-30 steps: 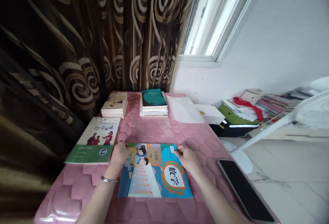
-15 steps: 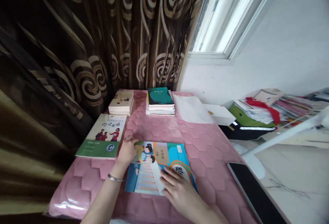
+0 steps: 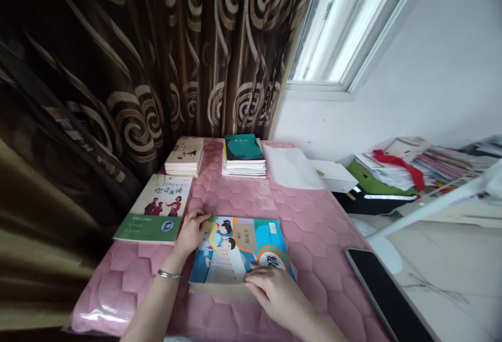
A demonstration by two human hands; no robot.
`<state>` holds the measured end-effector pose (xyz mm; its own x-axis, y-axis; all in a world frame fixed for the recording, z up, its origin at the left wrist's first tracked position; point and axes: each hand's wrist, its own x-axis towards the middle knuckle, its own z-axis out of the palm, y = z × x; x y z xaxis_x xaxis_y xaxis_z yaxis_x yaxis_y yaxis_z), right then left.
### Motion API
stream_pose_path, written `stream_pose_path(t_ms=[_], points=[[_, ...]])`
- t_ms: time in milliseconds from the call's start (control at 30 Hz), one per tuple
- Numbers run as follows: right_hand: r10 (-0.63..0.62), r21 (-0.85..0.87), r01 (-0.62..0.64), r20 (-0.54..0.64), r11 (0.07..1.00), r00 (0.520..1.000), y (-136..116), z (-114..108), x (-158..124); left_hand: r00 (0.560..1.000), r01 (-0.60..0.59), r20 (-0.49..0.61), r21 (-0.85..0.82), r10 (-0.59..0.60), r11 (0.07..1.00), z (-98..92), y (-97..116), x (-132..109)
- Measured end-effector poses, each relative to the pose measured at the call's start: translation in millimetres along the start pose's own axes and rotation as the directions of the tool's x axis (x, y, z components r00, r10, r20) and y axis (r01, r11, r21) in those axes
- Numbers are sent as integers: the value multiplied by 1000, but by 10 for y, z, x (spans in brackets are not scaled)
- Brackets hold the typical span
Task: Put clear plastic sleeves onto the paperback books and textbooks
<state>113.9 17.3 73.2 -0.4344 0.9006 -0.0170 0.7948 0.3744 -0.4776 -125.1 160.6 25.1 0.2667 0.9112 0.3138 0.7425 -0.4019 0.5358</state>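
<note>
A colourful textbook (image 3: 223,263) lies on the pink quilted cover, its front decorated with cartoon children. My left hand (image 3: 191,231), with a silver bangle on the wrist, grips the book's left far corner with bent fingers. At the near edge, the fingers of my right hand (image 3: 270,287) are drawn together on the textbook, their tips partly hidden. A pale strip runs along that near edge; whether it is page edges or a clear wrapper I cannot tell.
Left of the textbook lies a green-and-white book (image 3: 155,208). Behind stand a stack of tan books (image 3: 184,156) and a teal-topped stack (image 3: 243,151), beside white sheets (image 3: 294,167). A dark phone-like device (image 3: 386,292) and a white lamp (image 3: 423,214) are at right.
My right hand's fingers have gone from spread flat on the cover to drawn together at the near edge. The pale strip now shows there. My left hand stays at its corner.
</note>
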Motion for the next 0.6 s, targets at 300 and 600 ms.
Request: stream_pose_path(t_ms=[300,600], points=[[-6,-359,-123,-339,925,941,-9,-309,240,975,193,-20,-422,-222,886,-113,-30,-9],[43,-418,-251,-447,873,894,161,-636,1001,934,321,45,-542,-355,776,-125,202,-28]])
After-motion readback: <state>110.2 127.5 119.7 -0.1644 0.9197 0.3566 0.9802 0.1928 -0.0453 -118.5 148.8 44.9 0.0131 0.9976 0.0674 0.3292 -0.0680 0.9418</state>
